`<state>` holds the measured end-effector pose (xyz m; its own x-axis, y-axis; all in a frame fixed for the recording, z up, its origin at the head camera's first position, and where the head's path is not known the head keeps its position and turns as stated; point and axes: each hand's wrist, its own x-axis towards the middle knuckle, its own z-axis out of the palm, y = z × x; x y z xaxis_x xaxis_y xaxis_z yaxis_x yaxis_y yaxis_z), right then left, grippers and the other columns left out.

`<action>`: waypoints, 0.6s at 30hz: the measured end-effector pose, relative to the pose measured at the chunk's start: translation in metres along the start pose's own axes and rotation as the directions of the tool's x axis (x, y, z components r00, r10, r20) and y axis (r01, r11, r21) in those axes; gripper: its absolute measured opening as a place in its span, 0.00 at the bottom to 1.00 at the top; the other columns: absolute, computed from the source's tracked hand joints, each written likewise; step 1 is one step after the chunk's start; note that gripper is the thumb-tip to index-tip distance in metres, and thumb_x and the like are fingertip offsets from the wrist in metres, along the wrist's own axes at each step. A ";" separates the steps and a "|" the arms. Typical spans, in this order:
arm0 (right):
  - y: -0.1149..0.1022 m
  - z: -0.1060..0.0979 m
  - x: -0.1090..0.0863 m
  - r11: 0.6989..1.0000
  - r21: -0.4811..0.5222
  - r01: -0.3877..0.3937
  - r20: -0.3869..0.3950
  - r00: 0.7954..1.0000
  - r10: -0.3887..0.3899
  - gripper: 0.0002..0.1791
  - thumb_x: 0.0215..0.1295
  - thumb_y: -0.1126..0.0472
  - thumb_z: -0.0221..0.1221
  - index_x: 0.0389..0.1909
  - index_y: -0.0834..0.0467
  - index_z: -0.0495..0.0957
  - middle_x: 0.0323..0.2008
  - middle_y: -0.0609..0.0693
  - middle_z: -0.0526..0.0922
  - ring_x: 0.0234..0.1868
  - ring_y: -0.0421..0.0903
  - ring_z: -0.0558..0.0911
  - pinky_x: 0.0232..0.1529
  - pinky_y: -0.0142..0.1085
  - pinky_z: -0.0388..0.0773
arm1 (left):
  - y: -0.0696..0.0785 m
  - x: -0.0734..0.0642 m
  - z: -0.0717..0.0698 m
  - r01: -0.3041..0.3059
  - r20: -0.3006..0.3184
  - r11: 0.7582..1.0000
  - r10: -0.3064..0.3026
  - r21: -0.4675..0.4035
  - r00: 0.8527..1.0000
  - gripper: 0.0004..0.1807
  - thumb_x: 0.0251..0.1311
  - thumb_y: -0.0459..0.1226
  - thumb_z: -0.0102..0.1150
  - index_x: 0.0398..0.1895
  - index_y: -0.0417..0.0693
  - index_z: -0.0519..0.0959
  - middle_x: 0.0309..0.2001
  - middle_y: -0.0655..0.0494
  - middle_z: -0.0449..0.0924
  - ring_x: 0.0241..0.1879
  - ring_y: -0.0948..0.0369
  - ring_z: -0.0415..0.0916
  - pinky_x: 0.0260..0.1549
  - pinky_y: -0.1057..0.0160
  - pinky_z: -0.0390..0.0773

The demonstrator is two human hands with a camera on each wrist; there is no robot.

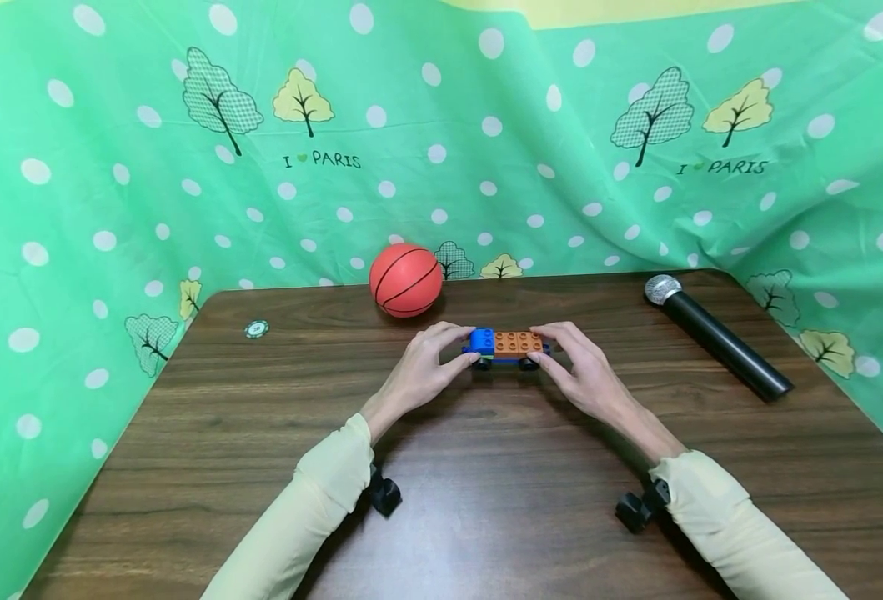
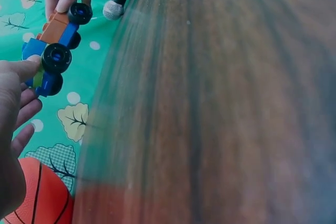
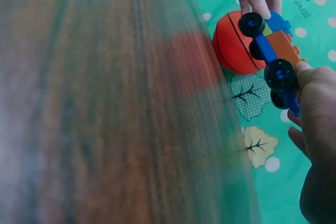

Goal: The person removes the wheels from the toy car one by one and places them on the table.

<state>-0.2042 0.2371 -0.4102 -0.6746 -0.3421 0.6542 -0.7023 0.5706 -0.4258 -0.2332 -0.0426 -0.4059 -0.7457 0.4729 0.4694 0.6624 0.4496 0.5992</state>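
Both hands hold a small toy truck (image 1: 512, 346) made of building blocks, with a blue front, an orange studded back and black wheels. The left hand (image 1: 428, 367) pinches its blue end between thumb and fingers. At the orange end, the right hand (image 1: 582, 371) grips it the same way. In the left wrist view the truck (image 2: 52, 40) appears off the tabletop, its wheels toward the camera. From the right wrist view, the truck (image 3: 273, 59) spans the gap between the two hands, and part of the right fingers is hidden behind it.
A red basketball-patterned ball (image 1: 406, 281) sits at the table's back edge, behind the left hand. A black microphone (image 1: 719, 337) lies at the right. A poker chip (image 1: 257, 329) rests at the back left of the wooden table (image 1: 501, 500). Green cloth (image 1: 471, 158) hangs behind.
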 end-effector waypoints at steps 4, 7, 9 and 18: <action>-0.004 -0.002 0.001 1.000 0.013 0.027 -0.010 1.000 -0.027 0.26 0.60 0.77 0.69 0.60 0.65 0.79 0.54 0.56 0.81 0.50 0.48 0.80 0.50 0.30 0.76 | 0.001 -0.003 -0.004 -0.056 -0.045 0.998 0.055 -0.012 0.997 0.23 0.65 0.39 0.71 0.61 0.43 0.82 0.53 0.53 0.82 0.53 0.58 0.76 0.56 0.52 0.77; -0.008 -0.002 0.004 0.998 0.037 0.051 -0.017 0.999 -0.051 0.27 0.58 0.78 0.70 0.60 0.64 0.79 0.54 0.56 0.81 0.50 0.48 0.80 0.51 0.29 0.76 | 0.001 -0.006 -0.007 -0.109 -0.082 0.994 0.109 0.005 0.991 0.22 0.63 0.40 0.73 0.59 0.43 0.83 0.52 0.52 0.82 0.52 0.58 0.76 0.54 0.54 0.78; -0.011 -0.003 0.006 0.996 0.058 0.071 -0.022 0.997 -0.070 0.28 0.57 0.79 0.70 0.60 0.64 0.79 0.53 0.56 0.81 0.50 0.47 0.80 0.51 0.28 0.75 | 0.001 -0.007 -0.009 -0.147 -0.108 0.989 0.150 0.032 0.983 0.22 0.62 0.40 0.74 0.58 0.43 0.83 0.51 0.50 0.82 0.51 0.58 0.76 0.53 0.55 0.78; -0.022 -0.004 0.013 0.987 0.091 0.132 -0.034 0.991 -0.129 0.29 0.55 0.82 0.69 0.59 0.66 0.78 0.53 0.57 0.81 0.48 0.49 0.80 0.51 0.25 0.74 | 0.002 -0.010 -0.014 -0.174 -0.129 0.982 0.183 0.076 0.975 0.20 0.65 0.44 0.70 0.55 0.44 0.82 0.51 0.54 0.81 0.51 0.57 0.75 0.54 0.55 0.76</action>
<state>-0.1960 0.2230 -0.3899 -0.5699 -0.3875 0.7246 -0.8030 0.4498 -0.3910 -0.2255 -0.0569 -0.3999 -0.6151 0.4454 0.6505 0.7855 0.4171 0.4572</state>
